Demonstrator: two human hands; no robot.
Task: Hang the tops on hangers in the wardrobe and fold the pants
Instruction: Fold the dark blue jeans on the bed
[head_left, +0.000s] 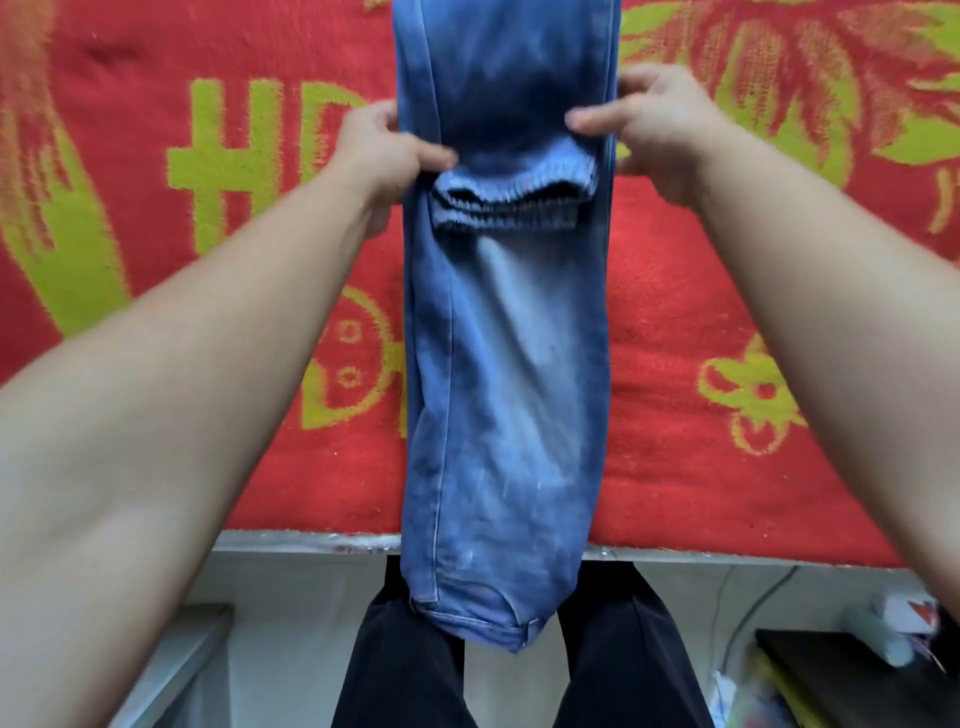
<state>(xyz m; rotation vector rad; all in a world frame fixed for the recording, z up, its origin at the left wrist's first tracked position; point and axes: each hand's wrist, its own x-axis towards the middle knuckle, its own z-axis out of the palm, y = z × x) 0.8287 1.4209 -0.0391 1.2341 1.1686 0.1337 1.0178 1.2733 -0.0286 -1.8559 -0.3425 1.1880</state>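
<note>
A pair of faded blue jeans lies lengthwise down the middle of the red blanket, legs stacked on each other. The waist end hangs over the near table edge. The elastic leg cuffs are folded back onto the legs. My left hand pinches the folded layer at its left edge, thumb on top. On the right edge, my right hand grips the same fold, thumb on the denim. No tops or hangers are in view.
The red blanket with yellow-green patterns covers the table, whose grey front edge runs across below. My dark trouser legs stand on a light floor. A dark box and cables sit at the lower right.
</note>
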